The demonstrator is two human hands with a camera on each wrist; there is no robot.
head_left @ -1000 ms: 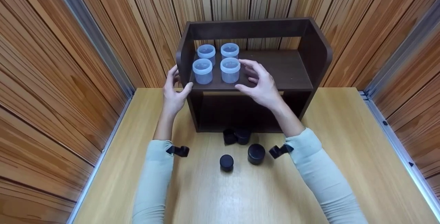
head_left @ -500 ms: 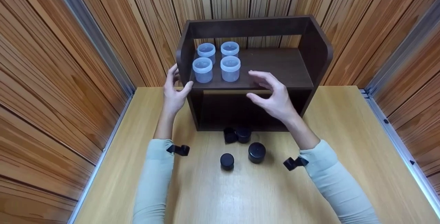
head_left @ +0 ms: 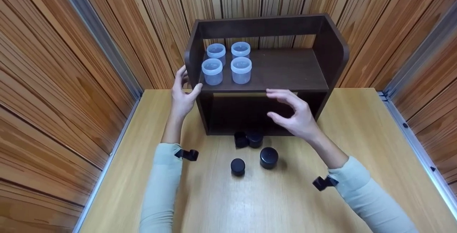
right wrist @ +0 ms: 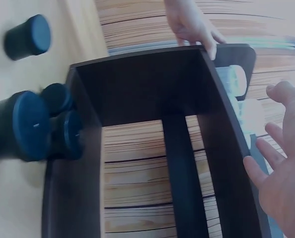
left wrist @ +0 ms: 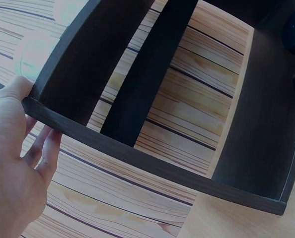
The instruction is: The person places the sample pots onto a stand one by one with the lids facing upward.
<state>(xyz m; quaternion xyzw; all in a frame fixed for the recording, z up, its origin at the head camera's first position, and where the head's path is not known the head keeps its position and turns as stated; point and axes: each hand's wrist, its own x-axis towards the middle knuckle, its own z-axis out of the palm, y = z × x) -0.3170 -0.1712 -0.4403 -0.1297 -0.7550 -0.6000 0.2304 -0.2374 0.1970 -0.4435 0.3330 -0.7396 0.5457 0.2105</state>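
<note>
At the left side panel of a dark brown two-tier shelf (head_left: 292, 70), my left hand (head_left: 182, 97) grips the edge, thumb at the front and fingers on the outer side. In the left wrist view that hand (left wrist: 18, 158) holds the panel beside the upper board. Several translucent plastic jars with pale rims, such as the front right jar (head_left: 241, 70) and front left jar (head_left: 213, 72), stand in two rows on the left of the upper board. My right hand (head_left: 296, 113) hovers in front of the board's edge, right of the jars, fingers bent loosely around nothing.
Several black round containers are on the wooden table (head_left: 214, 204) before the shelf: a larger one (head_left: 269, 158), a smaller one (head_left: 237, 167) and a pair (head_left: 254, 139) touching the shelf's lower front. Wood-patterned walls (head_left: 71, 65) enclose the back and sides.
My right hand has moved away from the front right jar, to the right and toward me. The jars stay where they were. My left hand keeps its hold on the shelf.
</note>
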